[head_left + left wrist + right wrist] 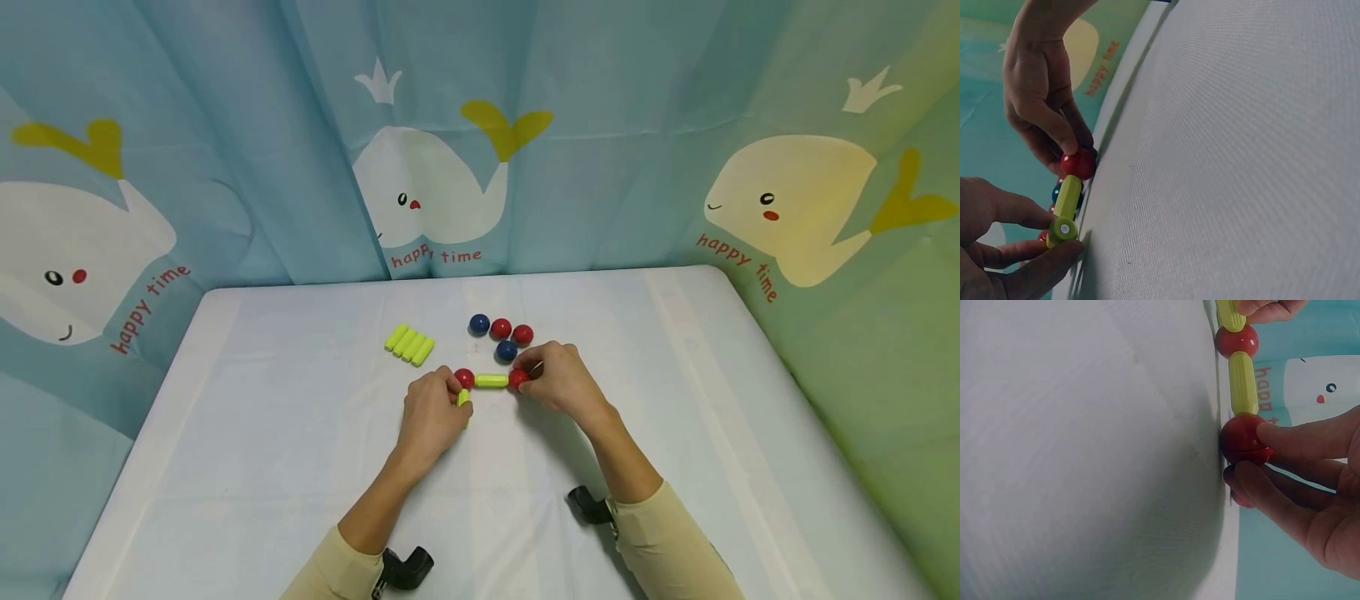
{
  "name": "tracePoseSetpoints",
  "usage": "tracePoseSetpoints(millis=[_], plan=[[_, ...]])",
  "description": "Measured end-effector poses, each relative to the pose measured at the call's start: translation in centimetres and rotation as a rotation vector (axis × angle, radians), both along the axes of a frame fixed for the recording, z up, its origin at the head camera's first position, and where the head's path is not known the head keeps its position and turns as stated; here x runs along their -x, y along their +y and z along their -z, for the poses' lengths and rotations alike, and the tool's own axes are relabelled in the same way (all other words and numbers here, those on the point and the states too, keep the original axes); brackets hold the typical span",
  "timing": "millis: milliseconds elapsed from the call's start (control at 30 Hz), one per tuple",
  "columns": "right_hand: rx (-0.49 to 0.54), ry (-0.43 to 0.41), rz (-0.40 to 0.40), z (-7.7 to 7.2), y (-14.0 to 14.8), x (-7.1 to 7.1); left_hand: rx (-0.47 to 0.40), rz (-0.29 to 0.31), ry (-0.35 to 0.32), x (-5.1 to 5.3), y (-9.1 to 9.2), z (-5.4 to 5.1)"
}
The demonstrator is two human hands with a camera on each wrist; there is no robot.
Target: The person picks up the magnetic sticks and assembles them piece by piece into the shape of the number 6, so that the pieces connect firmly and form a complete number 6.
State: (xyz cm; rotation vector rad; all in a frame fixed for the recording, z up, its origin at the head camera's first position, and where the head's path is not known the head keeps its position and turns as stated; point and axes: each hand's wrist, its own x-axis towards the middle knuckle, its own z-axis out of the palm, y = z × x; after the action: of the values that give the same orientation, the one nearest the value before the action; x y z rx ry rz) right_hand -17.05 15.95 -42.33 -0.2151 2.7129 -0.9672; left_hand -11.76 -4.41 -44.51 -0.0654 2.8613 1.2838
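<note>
My left hand pinches a yellow-green rod that points from the left red ball toward me. In the left wrist view, a round silvery disc shows at that rod's near end. Another yellow-green rod runs between the left red ball and the right red ball. My right hand holds the right ball between thumb and fingers, seen closely in the right wrist view with the red ball touching the rod's end.
Several yellow-green rods lie side by side at the back left. Behind the joined pieces sit two blue balls, one farther left and one nearer, and two red balls. A white-covered table meets a printed curtain.
</note>
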Motion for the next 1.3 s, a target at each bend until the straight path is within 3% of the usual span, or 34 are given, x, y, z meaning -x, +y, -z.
tracePoseSetpoints(millis=[600, 967, 1300], plan=[[-0.012, 0.042, -0.028, 0.2, 0.2, 0.3, -0.019, 0.016, -0.011, 0.2, -0.3, 0.0], [-0.026, 0.024, -0.020, 0.1, 0.4, 0.3, -0.009, 0.021, -0.032, 0.2, -0.2, -0.1], [-0.020, 0.024, -0.016, 0.0, 0.3, 0.2, 0.016, 0.026, 0.022, 0.4, -1.0, -0.9]])
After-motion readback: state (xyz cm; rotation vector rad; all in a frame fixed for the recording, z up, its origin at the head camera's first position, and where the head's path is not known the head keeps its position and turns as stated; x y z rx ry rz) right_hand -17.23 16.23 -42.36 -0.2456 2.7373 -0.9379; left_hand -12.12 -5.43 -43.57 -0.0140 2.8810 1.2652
